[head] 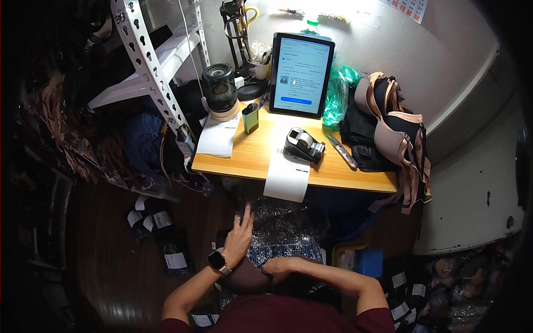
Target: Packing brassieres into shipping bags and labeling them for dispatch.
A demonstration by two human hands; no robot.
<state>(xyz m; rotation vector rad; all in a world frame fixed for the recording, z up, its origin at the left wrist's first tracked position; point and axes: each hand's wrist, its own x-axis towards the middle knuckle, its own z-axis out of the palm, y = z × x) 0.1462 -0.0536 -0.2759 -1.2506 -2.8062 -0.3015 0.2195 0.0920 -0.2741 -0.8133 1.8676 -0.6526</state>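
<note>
A dark brown bra (245, 275) lies across my lap, over blue floral-patterned cloth (306, 248). Its moulded cup curves between my two forearms. My right hand (280, 267) is curled closed at the bra's upper edge and seems to pinch it; the fingertips are hidden. Farther forward, my left hand (239, 236) reaches out with its fingers extended beside a clear plastic bag (285, 220), touching its left side. That wrist wears a watch (217, 261). The bag spreads glossy and wrinkled over my knees, below the desk's front edge.
On the wooden desk (250, 160) are a tablet (302, 79), a tape dispenser (304, 145) on a printed label sheet (287, 179), a utility knife (342, 152) and stacked bras (391, 133). A metal shelf (154, 83) stands left. Labelled black packages (173, 245) lie on the floor.
</note>
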